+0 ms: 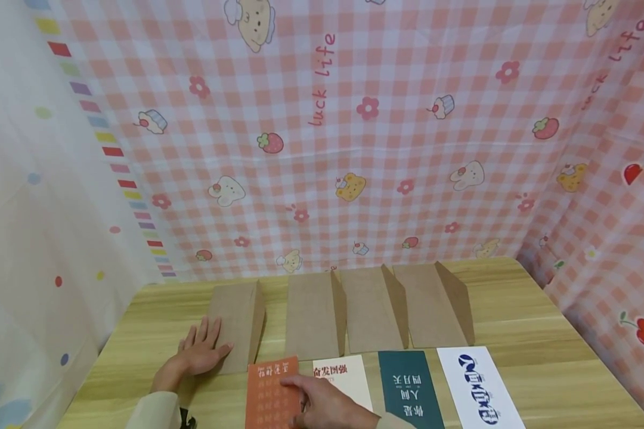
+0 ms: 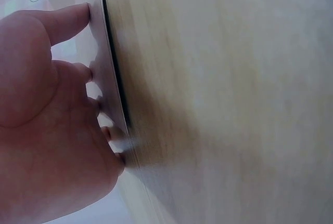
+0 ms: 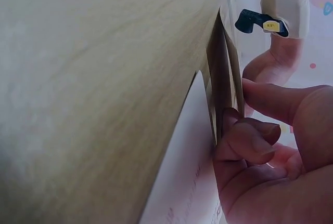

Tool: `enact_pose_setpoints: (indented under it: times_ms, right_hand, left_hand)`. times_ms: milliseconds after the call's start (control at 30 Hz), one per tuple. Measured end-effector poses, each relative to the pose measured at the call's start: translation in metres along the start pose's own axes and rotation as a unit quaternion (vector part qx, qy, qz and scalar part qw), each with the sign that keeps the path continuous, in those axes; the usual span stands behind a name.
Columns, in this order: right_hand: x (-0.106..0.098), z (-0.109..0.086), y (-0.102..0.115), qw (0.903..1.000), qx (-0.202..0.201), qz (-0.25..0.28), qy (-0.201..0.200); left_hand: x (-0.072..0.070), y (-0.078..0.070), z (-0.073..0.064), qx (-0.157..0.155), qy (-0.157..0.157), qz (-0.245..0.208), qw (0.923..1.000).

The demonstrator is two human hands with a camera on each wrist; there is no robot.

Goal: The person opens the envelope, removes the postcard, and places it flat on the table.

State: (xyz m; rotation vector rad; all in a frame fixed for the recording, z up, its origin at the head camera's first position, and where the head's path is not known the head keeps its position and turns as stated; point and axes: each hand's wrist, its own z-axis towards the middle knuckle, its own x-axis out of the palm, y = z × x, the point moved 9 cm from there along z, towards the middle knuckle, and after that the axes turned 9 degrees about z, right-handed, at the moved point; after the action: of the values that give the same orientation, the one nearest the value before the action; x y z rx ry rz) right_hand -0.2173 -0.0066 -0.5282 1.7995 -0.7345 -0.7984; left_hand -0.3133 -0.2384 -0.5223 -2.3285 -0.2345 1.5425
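My left hand (image 1: 200, 353) rests with spread fingers on the leftmost brown kraft envelope (image 1: 235, 322), whose flap (image 1: 259, 325) stands up along its right side. In the left wrist view, the fingertips (image 2: 92, 72) press on the envelope's thin surface. My right hand (image 1: 327, 406) pinches the right edge of an orange card (image 1: 271, 387) printed with pale characters. The card's top edge lies right at the envelope's lower end. From the right wrist, the thumb (image 3: 265, 99) shows straight and the other fingers curled, beside the brown flap (image 3: 220, 68). A cream card (image 1: 354, 381) lies partly under the right hand.
Three more kraft envelopes (image 1: 311, 316) with raised flaps stand in a row toward the right. Below them lie a teal card (image 1: 408, 372) and a white card with blue lettering (image 1: 480, 387). The wooden table (image 1: 558, 363) meets a pink checked cloth (image 1: 386, 220) behind.
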Motion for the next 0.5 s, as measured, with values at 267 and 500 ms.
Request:
enact_pose_setpoints:
  times_ms: [267, 500]
  right_hand:
    - [0.000, -0.001, 0.000, 1.0000, 0.001, -0.009, 0.002]
    - [0.001, -0.001, -0.003, 0.9996, 0.012, 0.024, 0.005]
  left_hand:
    - [0.005, 0.009, 0.006, 0.001, -0.002, -0.002, 1.0000]
    - [0.013, 0.023, 0.017, 0.001, 0.004, 0.011, 0.9999]
